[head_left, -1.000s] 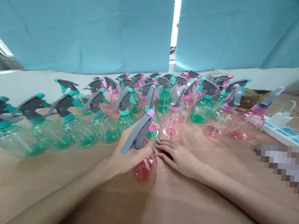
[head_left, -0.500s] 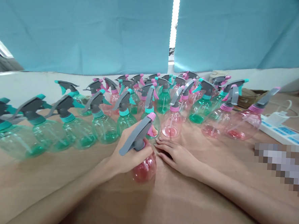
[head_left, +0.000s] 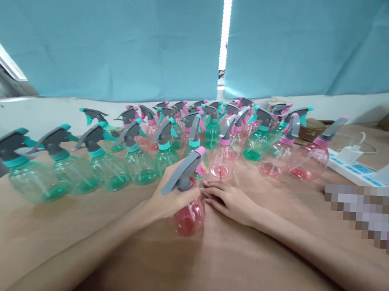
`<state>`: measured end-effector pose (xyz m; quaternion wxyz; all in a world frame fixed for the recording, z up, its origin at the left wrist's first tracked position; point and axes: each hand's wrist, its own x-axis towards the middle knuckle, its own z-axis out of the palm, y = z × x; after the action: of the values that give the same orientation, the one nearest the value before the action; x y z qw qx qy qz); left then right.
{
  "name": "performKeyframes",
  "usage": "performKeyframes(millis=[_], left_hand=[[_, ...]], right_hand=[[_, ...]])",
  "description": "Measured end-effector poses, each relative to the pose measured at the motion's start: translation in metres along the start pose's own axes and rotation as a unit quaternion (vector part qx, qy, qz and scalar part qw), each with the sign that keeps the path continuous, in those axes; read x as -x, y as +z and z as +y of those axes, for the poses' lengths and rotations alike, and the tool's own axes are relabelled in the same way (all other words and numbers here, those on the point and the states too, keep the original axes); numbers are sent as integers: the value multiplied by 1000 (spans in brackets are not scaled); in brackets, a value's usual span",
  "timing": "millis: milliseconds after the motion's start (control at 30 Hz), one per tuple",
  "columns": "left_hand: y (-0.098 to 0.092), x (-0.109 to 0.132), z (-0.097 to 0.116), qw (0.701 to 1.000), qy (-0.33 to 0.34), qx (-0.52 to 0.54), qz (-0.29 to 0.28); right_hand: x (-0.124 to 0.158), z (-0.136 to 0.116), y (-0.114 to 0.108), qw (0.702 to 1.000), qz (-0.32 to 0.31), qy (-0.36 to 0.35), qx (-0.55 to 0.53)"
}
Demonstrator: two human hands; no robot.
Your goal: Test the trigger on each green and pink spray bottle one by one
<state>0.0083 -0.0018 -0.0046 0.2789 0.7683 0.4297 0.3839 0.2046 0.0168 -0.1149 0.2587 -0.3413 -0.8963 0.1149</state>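
My left hand (head_left: 168, 196) is wrapped round the neck of a pink spray bottle (head_left: 190, 217) with a grey and pink trigger head. The bottle stands upright at the front of the group, and its collar is hidden by my fingers. Just right of it, my right hand (head_left: 232, 200) lies palm down on the table with its fingers stretched toward the bottle. Behind my hands are a clear pink spray bottle (head_left: 222, 162) and a green one (head_left: 146, 169), both with grey trigger heads.
Several green spray bottles (head_left: 113, 173) form a row on the left. More pink and green ones crowd the back, and another pink bottle (head_left: 307, 159) stands right. A white power strip (head_left: 351, 169) with plugs lies at the right on the brown table (head_left: 255, 272).
The whole view has shifted slightly. My left hand still holds the pink spray bottle in much the same place, and my right hand stays resting beside it.
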Motion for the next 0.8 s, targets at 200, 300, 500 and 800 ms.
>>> performKeyframes(millis=[200,300,500,800], left_hand=[[7,1,0,999,29,46,-3],[12,1,3,998,26,58,-2],[42,-6,5,998,15,58,5],[105,-39,29,990,105,65,-62]], right_hand=[[16,-21,-26,999,-22,15,-44],[27,-35,-45,996,-39,48,-68],[37,-64,-73,985,14,111,-128],[49,-45,-72,978,152,144,-3]])
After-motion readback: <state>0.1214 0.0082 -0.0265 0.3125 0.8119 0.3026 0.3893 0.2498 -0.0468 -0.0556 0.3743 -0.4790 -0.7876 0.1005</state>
